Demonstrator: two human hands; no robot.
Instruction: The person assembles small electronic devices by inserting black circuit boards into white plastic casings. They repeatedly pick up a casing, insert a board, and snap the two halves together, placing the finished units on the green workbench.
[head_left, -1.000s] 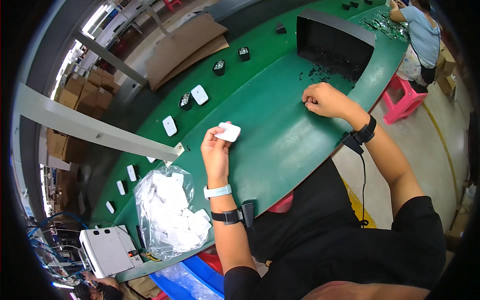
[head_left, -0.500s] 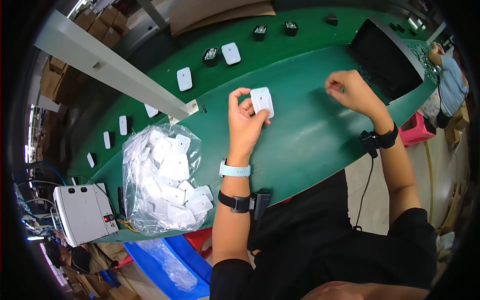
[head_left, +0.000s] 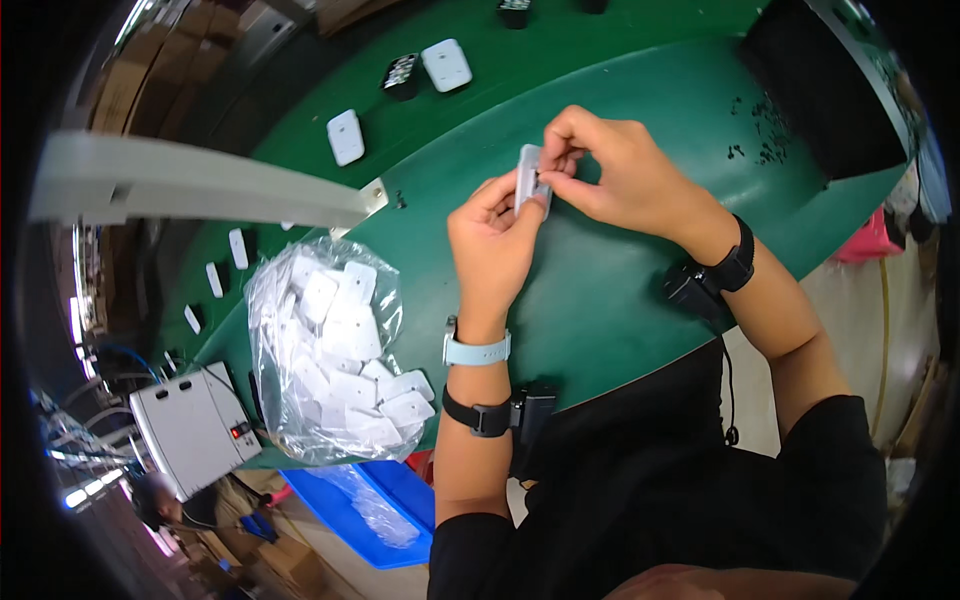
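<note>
Over the green table, my left hand [head_left: 490,240] grips a white plastic cover [head_left: 525,180] by its edges, thumb on the near side. The cover is tilted so that it shows nearly edge-on. My right hand [head_left: 635,175] meets it from the right, thumb and forefinger pinched against its face. Something small and dark shows at those fingertips, too small to name. Left of my left forearm lies a clear plastic bag [head_left: 268,340] full of similar white covers [head_left: 350,332].
Small black pieces [head_left: 768,135] lie scattered beside a black bin [head_left: 825,90] at the right. Beyond a metal post [head_left: 220,180], more white covers [head_left: 346,138] and a black cup [head_left: 402,76] stand on a green surface. A white box-shaped device [head_left: 195,430] sits at the left.
My right hand has come left from near the bin to the cover, its fingertips now against it. The cover has turned from face-on to nearly edge-on. The whole view has shifted a little.
</note>
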